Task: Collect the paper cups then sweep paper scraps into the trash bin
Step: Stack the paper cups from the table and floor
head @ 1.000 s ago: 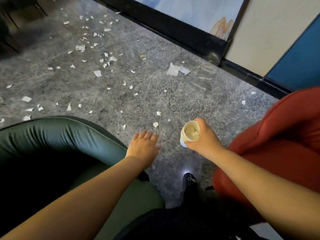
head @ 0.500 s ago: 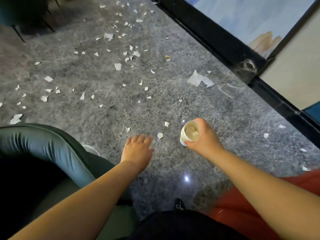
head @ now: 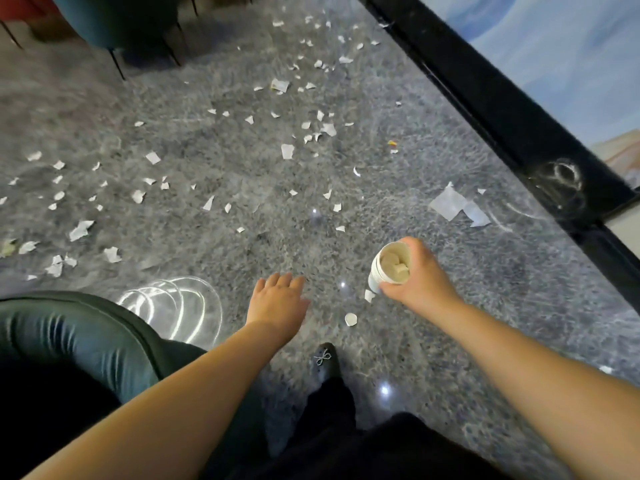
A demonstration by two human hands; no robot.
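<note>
My right hand (head: 417,278) grips a stack of white paper cups (head: 389,265) held over the grey floor, mouth tilted toward me, with bits of paper inside the top cup. My left hand (head: 277,301) hovers to the left of the cups, fingers straight and spread, holding nothing. Several white paper scraps (head: 287,150) lie scattered across the floor ahead and to the left. Two larger sheets of paper (head: 457,206) lie near the black wall base. No trash bin or broom is in view.
A green padded seat (head: 69,337) sits at my lower left. A black wall base (head: 502,109) runs diagonally along the right. Dark chair legs (head: 117,64) stand at the far top left. My black shoe (head: 325,362) is below my hands.
The view has swung left and forward, so the red seat at the right has left the frame. Both hands keep their pose, the right still holding the cups.
</note>
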